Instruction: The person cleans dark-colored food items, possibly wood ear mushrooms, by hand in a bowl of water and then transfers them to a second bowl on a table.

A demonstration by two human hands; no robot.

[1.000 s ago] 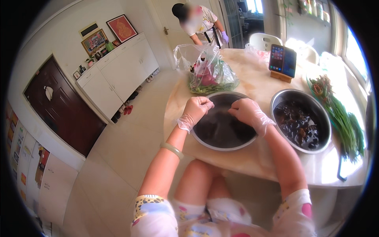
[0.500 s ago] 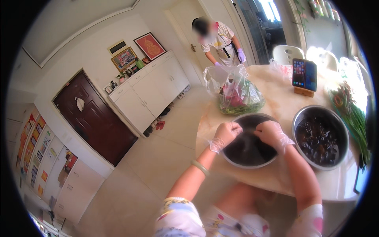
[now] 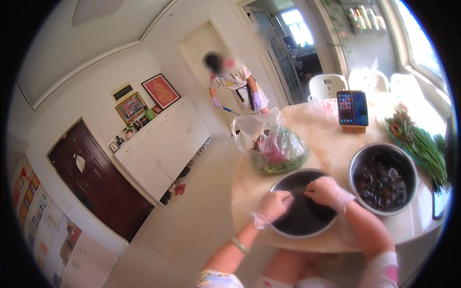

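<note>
My left hand (image 3: 272,205) and my right hand (image 3: 328,191) both wear thin clear plastic gloves and hover over a round steel bowl (image 3: 303,231) with a dark inside. The fingers of both hands are curled and nearly meet above the bowl's middle; whether they pinch something small is too blurred to tell. A second steel bowl (image 3: 357,160) full of dark black pieces in water stands just right of my right hand. A bracelet circles my left wrist.
On the round pale table (image 3: 331,139) lie a clear plastic bag of greens and pink stems (image 3: 276,151), two phones on a wooden stand (image 3: 352,108) and long green stalks (image 3: 422,146). Another person (image 3: 235,86) with purple gloves stands at the doorway. White cabinet (image 3: 163,144) and dark door (image 3: 96,182) at left.
The view has swung up and left, so the table and bowls now sit lower right. My hands stay together over the same bowl. The other person has stayed near the doorway.
</note>
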